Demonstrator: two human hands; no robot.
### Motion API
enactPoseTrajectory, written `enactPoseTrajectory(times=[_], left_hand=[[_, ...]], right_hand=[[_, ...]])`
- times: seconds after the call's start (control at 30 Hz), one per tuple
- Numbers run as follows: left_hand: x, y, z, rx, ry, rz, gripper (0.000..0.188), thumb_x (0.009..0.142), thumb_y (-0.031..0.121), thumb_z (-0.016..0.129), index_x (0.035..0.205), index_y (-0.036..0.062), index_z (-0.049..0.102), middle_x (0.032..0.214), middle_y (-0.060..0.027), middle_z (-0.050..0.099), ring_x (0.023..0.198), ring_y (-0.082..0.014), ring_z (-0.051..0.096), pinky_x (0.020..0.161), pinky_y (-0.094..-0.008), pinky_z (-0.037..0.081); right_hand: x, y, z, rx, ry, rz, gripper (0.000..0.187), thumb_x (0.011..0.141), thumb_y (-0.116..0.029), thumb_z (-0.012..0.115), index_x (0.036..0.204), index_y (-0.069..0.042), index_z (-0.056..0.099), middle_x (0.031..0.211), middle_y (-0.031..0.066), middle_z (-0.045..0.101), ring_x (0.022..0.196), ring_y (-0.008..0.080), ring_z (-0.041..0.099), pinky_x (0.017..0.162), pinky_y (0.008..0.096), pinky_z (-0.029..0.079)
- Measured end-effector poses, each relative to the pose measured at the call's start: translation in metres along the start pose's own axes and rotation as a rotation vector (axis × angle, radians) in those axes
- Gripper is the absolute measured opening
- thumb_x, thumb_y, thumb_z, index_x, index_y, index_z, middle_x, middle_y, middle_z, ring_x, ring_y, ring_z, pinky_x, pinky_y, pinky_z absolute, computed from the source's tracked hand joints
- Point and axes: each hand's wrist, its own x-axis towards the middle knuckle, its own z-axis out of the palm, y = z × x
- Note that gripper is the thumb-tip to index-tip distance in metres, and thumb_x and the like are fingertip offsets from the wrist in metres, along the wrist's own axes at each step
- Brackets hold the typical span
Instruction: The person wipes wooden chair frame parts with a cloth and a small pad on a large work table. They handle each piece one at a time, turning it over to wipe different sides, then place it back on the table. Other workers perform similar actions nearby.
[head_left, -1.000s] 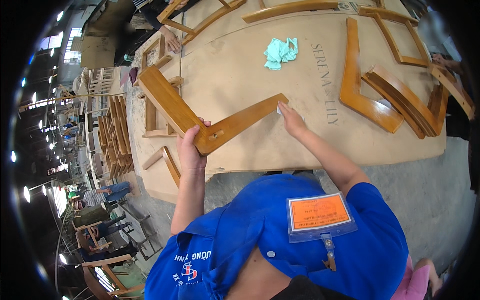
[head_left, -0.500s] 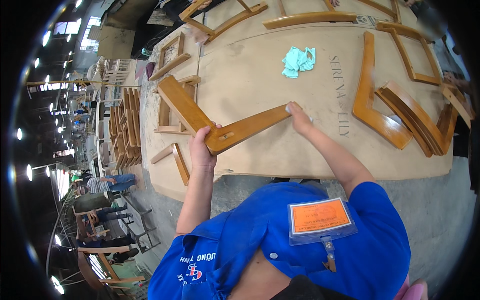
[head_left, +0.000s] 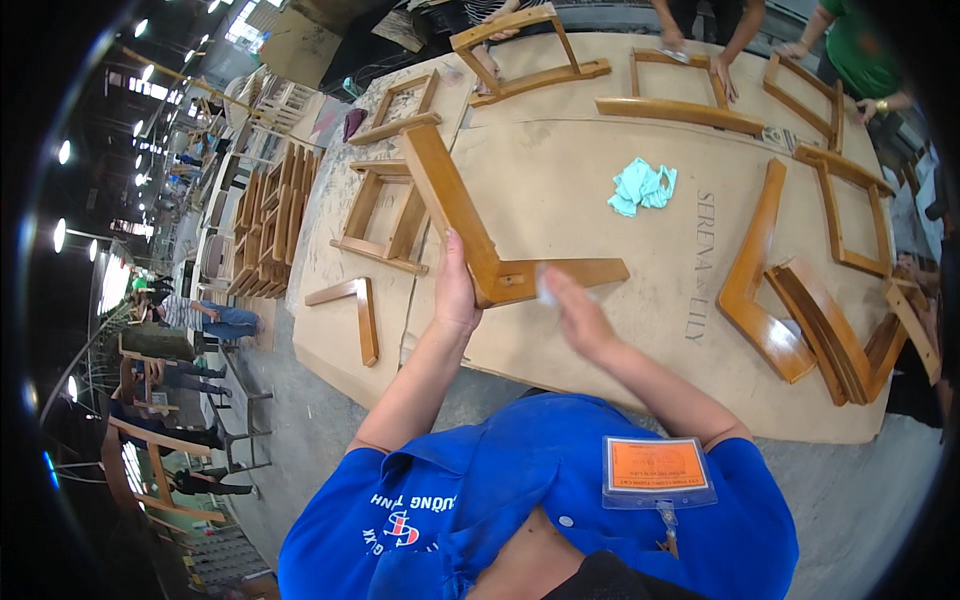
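My left hand grips an angled, brown-varnished wooden chair part at the outside of its bend, holding it above the table. A small white pad lies under the fingers of my right hand, against the shorter arm of the part close to the bend. That hand is smeared by motion, and the pad's exact kind cannot be made out. Behind the raised part, a wooden frame rests on the table. A smaller angled piece lies to the left of my left hand.
Brown paper covers the table. On it lie a crumpled turquoise cloth and, at the right, several angled wooden parts. Across the table, other people's hands work on wooden frames. Stacked frames stand on the left.
My right hand has slid the pad from the far tip of the shorter arm toward the bend. The view has shifted, showing more of the table's far side.
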Motion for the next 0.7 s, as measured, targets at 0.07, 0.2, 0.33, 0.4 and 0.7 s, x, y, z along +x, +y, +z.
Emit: enactPoseTrajectory(times=[0.07, 0.2, 0.33, 0.4, 0.7], left_hand=[[0.004, -0.002, 0.004, -0.045, -0.031, -0.028, 0.059, 0.097, 0.055, 0.033, 0.109, 0.0003, 0.053, 0.096, -0.0103, 0.061, 0.085, -0.0199, 0.060, 0.077, -0.0342, 0.051], [0.005, 0.002, 0.015, 0.010, -0.159, -0.048, 0.060, 0.099, 0.052, 0.027, 0.121, -0.0005, 0.048, 0.109, -0.0123, 0.058, 0.100, -0.0192, 0.055, 0.088, -0.0323, 0.045], [-0.021, 0.001, 0.041, 0.405, -0.259, 0.205, 0.054, 0.101, 0.041, 0.032, 0.128, -0.0047, 0.045, 0.124, -0.0152, 0.053, 0.117, -0.0221, 0.048, 0.101, -0.0327, 0.036], [-0.034, -0.003, 0.056, 0.477, -0.343, 0.295, 0.052, 0.101, 0.036, 0.036, 0.134, -0.0047, 0.040, 0.130, -0.0156, 0.050, 0.122, -0.0226, 0.045, 0.104, -0.0322, 0.033], [-0.016, -0.001, 0.080, 0.119, -0.590, 0.264, 0.053, 0.100, 0.027, 0.042, 0.144, 0.0001, 0.027, 0.141, -0.0153, 0.042, 0.129, -0.0205, 0.040, 0.107, -0.0321, 0.032]], right_hand=[[0.003, -0.049, 0.002, -0.233, -0.100, -0.337, 0.048, 0.084, 0.004, 0.046, 0.132, 0.003, 0.044, 0.138, 0.0207, 0.043, 0.129, 0.0340, 0.041, 0.108, 0.0417, 0.032], [0.021, -0.096, 0.000, -0.262, -0.053, -0.356, 0.052, 0.082, 0.007, 0.046, 0.134, 0.003, 0.042, 0.141, 0.0217, 0.040, 0.130, 0.0347, 0.040, 0.109, 0.0432, 0.031], [0.069, -0.123, -0.025, -0.289, 0.206, -0.447, 0.053, 0.085, 0.004, 0.046, 0.137, 0.002, 0.038, 0.144, 0.0223, 0.035, 0.133, 0.0361, 0.035, 0.110, 0.0427, 0.029], [0.108, -0.137, -0.055, -0.270, 0.338, -0.420, 0.051, 0.088, 0.000, 0.044, 0.139, 0.003, 0.036, 0.146, 0.0223, 0.033, 0.135, 0.0362, 0.031, 0.111, 0.0406, 0.026], [0.055, -0.131, -0.039, -0.308, 0.264, -0.313, 0.052, 0.090, 0.002, 0.038, 0.141, 0.003, 0.033, 0.149, 0.0192, 0.029, 0.139, 0.0298, 0.027, 0.113, 0.0369, 0.020]])
